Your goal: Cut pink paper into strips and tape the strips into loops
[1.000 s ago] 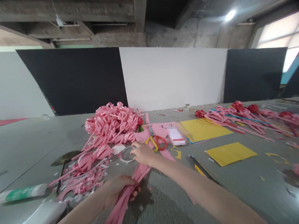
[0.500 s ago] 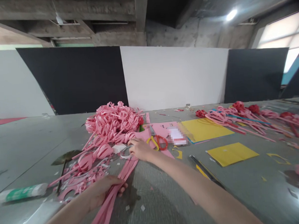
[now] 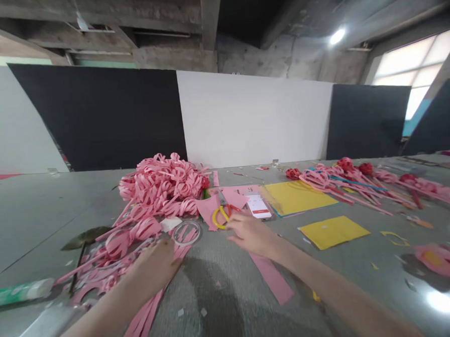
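Observation:
A bundle of long pink paper strips runs along the floor under my left hand. That hand rests low over the strips, its fingers mostly hidden beneath it. Just beyond its fingertips, a clear roll of tape lies flat across the far ends of the strips. My right hand reaches to the scissors, which have one yellow and one red handle. Its fingers are apart, close to the red handle; contact is unclear. The scissors lie on pink paper, and a pink paper piece extends below my right wrist.
A heap of curled pink paper stands at back left, with pink scraps nearby. At far left lies a green-and-white tube. A phone, yellow sheets and paper flowers lie to the right.
My left hand has slid forward along the strips. My right hand has left the tape roll and moved right to the scissors. The view has turned slightly right.

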The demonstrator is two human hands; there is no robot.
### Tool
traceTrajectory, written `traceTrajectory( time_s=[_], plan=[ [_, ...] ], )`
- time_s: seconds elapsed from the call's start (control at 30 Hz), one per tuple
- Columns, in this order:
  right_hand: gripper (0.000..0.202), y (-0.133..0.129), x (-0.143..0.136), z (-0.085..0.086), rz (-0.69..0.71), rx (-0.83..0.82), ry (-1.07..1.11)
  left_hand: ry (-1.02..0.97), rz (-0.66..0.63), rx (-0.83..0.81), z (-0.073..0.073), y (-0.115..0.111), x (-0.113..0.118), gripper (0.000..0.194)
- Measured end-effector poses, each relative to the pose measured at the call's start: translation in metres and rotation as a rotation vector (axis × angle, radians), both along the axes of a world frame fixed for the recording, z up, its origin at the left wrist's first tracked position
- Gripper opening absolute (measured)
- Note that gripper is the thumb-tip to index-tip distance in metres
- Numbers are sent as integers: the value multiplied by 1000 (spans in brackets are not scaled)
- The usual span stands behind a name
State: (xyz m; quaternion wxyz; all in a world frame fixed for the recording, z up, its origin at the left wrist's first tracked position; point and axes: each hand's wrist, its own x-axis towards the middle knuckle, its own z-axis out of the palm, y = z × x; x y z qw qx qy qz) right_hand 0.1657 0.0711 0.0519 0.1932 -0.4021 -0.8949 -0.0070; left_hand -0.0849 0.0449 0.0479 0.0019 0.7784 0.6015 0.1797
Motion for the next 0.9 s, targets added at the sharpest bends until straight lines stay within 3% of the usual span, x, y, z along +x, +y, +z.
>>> traceTrajectory(
  time_s=[0.07, 0.13, 0.27, 0.3, 0.37, 0.5, 0.7, 0.9],
  plan=[
    [16, -17, 25, -2, -167, -63, -46, 64, -154, -72, -3, -7, 29, 15],
    [18, -33, 39, -14, -295, -109, -97, 109, -260, -125, -10, -17, 62, 19],
    [26, -55, 38, -49, -363, -89, -137, 151, -396, -168, -35, -44, 120, 40],
    [26, -58, 35, -55, -384, -91, -162, 158, -407, -171, -43, -49, 130, 46],
    [26, -61, 28, -61, -408, -91, -219, 180, -296, -160, -55, -56, 139, 55],
    [25, -64, 22, -57, -439, -111, -297, 226, -115, -149, -65, -56, 132, 60],
    [39, -68, 19, -52, -479, -126, -337, 240, -124, -151, -61, -64, 106, 55],
    [30, -64, 20, -57, -529, -32, -318, 206, -92, -141, -67, -82, 79, 57]
  ],
)
